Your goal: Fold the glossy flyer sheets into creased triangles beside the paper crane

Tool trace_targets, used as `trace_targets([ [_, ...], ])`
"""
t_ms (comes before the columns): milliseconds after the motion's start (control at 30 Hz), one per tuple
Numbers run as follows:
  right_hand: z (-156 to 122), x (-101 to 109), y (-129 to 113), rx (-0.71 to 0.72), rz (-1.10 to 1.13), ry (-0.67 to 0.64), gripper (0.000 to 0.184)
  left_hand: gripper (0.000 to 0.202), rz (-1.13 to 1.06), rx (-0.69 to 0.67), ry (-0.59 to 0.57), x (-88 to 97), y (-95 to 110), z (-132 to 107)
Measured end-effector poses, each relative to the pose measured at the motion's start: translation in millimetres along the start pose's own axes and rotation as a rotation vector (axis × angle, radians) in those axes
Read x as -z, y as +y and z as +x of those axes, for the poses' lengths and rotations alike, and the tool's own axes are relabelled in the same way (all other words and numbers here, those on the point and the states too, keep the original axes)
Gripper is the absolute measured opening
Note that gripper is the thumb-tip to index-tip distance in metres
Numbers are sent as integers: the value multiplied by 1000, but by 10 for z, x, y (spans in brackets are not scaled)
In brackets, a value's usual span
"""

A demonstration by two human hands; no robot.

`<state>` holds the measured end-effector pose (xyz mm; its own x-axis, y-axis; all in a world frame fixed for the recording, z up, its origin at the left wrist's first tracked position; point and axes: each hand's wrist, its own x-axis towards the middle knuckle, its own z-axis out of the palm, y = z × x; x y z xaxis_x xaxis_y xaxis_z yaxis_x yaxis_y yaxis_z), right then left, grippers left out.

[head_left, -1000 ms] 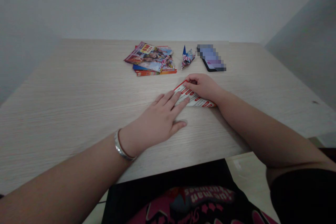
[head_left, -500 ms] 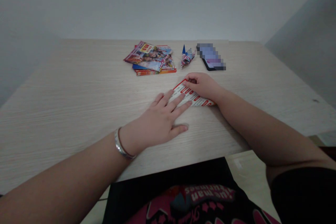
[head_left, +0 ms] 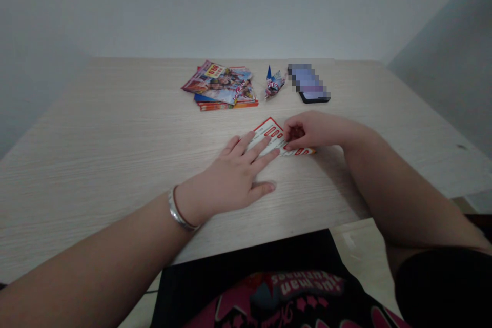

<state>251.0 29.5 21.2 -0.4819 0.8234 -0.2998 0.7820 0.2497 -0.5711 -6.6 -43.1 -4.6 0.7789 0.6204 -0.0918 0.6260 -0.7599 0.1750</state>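
A triangle of folded paper (head_left: 270,127), white with red edging and red printed labels, lies flat on the table in front of me. My left hand (head_left: 240,171) rests open across its left part, palm down, with the fingers spread on the print and the thumb out on the bare tabletop. My right hand (head_left: 307,130) is curled over the right sloping edge of the paper. Its thumb and fingertips come together at that edge, and the hand hides part of the print.
Toward the back of the pale wooden table (head_left: 115,128) lies a stack of colourful printed leaflets (head_left: 219,84). A folded paper crane (head_left: 273,83) stands right of it, then a phone (head_left: 310,83) with a blurred screen. A wall rises behind.
My right hand has slid from the paper's top corner down its right edge, toward me and to the right, uncovering that corner. The left hand and the paper have stayed put.
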Motion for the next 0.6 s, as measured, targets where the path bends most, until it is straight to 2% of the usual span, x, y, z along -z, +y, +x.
trace_targets([
  [100,-31,29,-32,-18,-134,-85,10,72,10,17,-17,17,2,4],
  [233,-18,14,-107,-44,-203,-107,19,75,2,13,-28,25,-6,10],
  [400,-23,6,-200,-175,-352,-111,28,77,-4,20,-29,27,-2,5],
  [600,-73,72,-246,-271,-461,-159,29,75,10,24,-31,15,-4,2],
])
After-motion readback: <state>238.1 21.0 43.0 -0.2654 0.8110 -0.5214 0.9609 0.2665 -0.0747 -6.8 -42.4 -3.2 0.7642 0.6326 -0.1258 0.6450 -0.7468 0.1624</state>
